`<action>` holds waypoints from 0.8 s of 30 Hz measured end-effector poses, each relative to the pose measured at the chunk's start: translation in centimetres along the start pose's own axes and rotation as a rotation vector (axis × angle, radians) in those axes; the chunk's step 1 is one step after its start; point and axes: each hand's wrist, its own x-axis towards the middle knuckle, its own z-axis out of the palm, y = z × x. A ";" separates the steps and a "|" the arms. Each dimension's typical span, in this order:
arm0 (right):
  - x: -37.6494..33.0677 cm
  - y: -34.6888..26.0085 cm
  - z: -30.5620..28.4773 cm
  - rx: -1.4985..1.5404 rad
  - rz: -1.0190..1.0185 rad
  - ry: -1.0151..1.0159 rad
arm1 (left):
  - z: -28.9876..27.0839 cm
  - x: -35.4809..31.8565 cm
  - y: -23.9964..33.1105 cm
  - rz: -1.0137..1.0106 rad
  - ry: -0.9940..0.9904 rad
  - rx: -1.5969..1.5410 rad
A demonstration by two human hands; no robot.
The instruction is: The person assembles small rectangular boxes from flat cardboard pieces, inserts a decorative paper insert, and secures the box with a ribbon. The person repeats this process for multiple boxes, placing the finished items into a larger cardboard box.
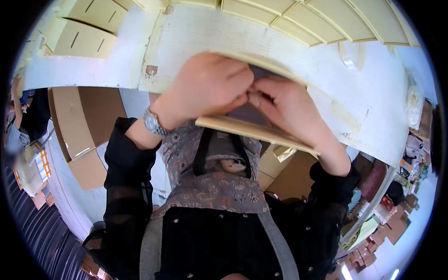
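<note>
My left hand (210, 86), with a silver watch (153, 123) at its wrist, and my right hand (287, 105) meet over a cream box (257, 132). The box has thin raised walls and a dark grey inside. It sits at the near edge of the white table, tilted in the view. Both hands have their fingers curled and pinched together above the dark inside. Their fingertips nearly touch, and whatever is between them is hidden and slightly blurred by motion.
Several cream boxes (322, 23) stand in rows along the far side of the white table (196, 35). More cream boxes with dark slots (84, 39) stack at the far left. An open brown carton (84, 121) lies below the table at left; a tape roll (350, 53) is at right.
</note>
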 end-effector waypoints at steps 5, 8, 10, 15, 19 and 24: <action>0.3 1.5 0.7 0.368 0.327 0.173 | 0.2 -3.3 -0.3 -0.364 0.451 -0.404; 0.2 2.6 1.1 0.477 0.345 0.151 | 3.3 -8.7 2.5 -0.597 0.691 -0.885; 0.7 2.4 0.8 0.441 0.313 0.133 | 3.9 -8.6 7.3 -0.841 0.265 -1.034; 0.2 2.2 0.5 0.737 0.320 0.013 | 7.9 -4.1 12.0 -1.040 0.090 -2.028; 0.5 3.4 -0.2 0.791 0.193 -0.161 | 9.9 -3.3 11.2 -1.084 -0.016 -2.287; 0.3 3.2 -1.0 0.721 0.162 -0.222 | 9.7 -6.7 10.3 -1.025 0.062 -2.861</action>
